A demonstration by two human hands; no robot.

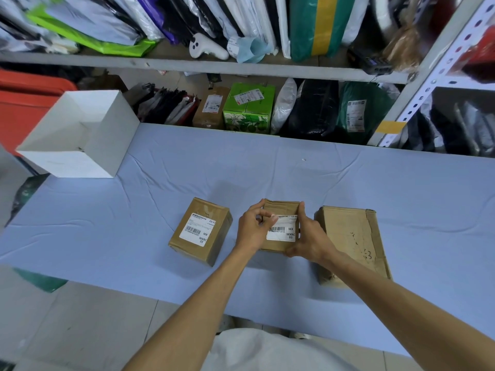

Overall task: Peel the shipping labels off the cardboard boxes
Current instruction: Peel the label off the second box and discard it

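Observation:
Three cardboard boxes sit on the blue cloth table (267, 170). The middle box (281, 208) is between my hands. Its white shipping label (282, 231) has its upper left corner lifted, and my left hand (253, 228) pinches that corner. My right hand (308, 236) grips the box's right side, thumb at the near edge. The left box (199, 231) carries a flat white label (199, 229). The right box (353, 242) is larger, dented, and shows no label on top.
An open white box (77, 135) stands at the table's far left corner. Behind the table a metal shelf rack (214, 65) holds parcels, bags and a green carton (247, 108). A red bin (24, 103) is at the far left.

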